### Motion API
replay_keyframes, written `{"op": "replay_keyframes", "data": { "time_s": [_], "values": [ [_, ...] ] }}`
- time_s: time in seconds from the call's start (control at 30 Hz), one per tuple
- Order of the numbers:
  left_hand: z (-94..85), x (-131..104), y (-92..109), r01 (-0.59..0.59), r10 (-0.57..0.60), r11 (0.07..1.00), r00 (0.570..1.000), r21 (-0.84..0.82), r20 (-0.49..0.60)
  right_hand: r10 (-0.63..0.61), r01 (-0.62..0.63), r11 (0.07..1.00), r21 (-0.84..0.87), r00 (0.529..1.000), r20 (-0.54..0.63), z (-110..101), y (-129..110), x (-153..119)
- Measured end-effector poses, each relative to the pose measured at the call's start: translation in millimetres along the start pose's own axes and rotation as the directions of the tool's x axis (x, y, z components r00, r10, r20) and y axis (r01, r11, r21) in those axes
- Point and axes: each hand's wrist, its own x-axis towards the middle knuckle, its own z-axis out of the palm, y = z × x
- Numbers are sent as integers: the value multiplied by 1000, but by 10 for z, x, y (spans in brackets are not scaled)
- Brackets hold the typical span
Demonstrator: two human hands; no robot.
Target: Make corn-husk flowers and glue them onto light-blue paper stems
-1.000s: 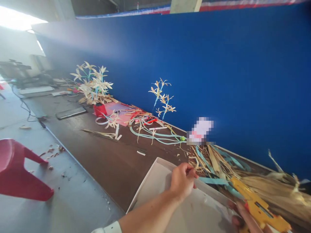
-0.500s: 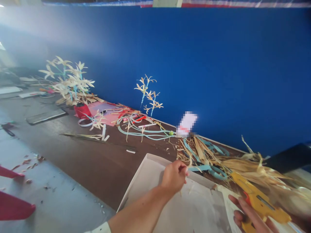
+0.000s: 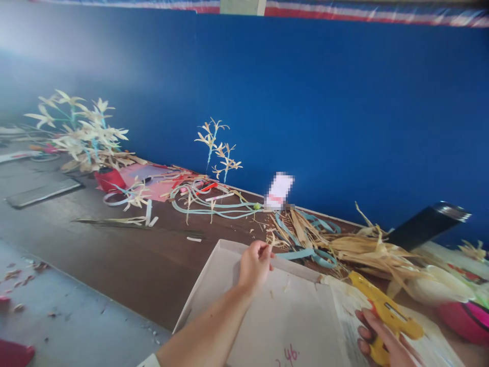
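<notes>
My left hand (image 3: 255,264) is closed over the far edge of a white cardboard tray (image 3: 214,285) and pinches the end of a light blue strip (image 3: 301,253). That strip runs right into a heap of dried husk leaves and blue strips (image 3: 336,244). At the lower right, my right hand (image 3: 378,344) grips a yellow glue gun (image 3: 384,311), its nozzle aimed up and left over the tray's right side.
The dark wooden table (image 3: 133,260) carries finished husk flowers in a red pot (image 3: 109,179), a smaller flower sprig (image 3: 217,150) against the blue wall, loose blue loops (image 3: 206,204), a black cylinder (image 3: 426,224) and a pink bowl (image 3: 464,321) at far right.
The view has swung right, so everything has slid left and the black cylinder and pink bowl have come into view. Both hands keep their holds.
</notes>
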Motion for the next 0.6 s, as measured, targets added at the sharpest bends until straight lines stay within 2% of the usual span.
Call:
{"op": "replay_keyframes", "data": {
  "time_s": [0.13, 0.27, 0.47, 0.6],
  "values": [
    [-40, 34, 36, 0, -14, 994, 992, -108, -124, 8, -8, 1000, 4, 999, -39, -21, -5, -12],
    [-72, 85, 13, 26, -64, 979, 980, -200, -186, -3, 2, 1000, -21, 998, -60, -59, 34, 8],
    [-78, 114, -17, 21, -64, 972, 982, -234, -177, 87, -93, 985, -142, 995, -44, -170, 86, 97],
    [-78, 103, 3, 22, -64, 969, 984, -245, -165, 115, -124, 980, -154, 991, -63, -154, 31, 53]
  ]
}}
